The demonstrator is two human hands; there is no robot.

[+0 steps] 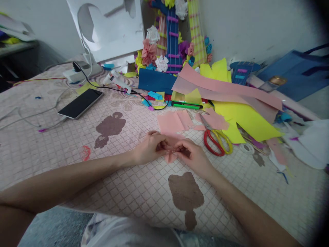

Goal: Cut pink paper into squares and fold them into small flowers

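Observation:
Between my two hands is a small piece of pink crepe paper (170,157), pinched and gathered at its middle. My left hand (152,147) closes thumb and fingers on its left side. From the right, my right hand (193,156) grips it with bent fingers, the two hands nearly touching. Part of the paper is hidden behind the fingers. Just beyond them lie cut pink paper pieces (174,120) on the patterned tablecloth (123,192). Scissors (218,142) with one red and one yellow handle lie right of my right hand.
A phone (81,103) on a cable lies at left, near a power strip (82,72) and a white glue gun (118,81). A green cutter (187,105), yellow sheets (246,118) and long pink strips (228,85) lie behind. Paper-decorated guitar shapes (172,37) lean at the back.

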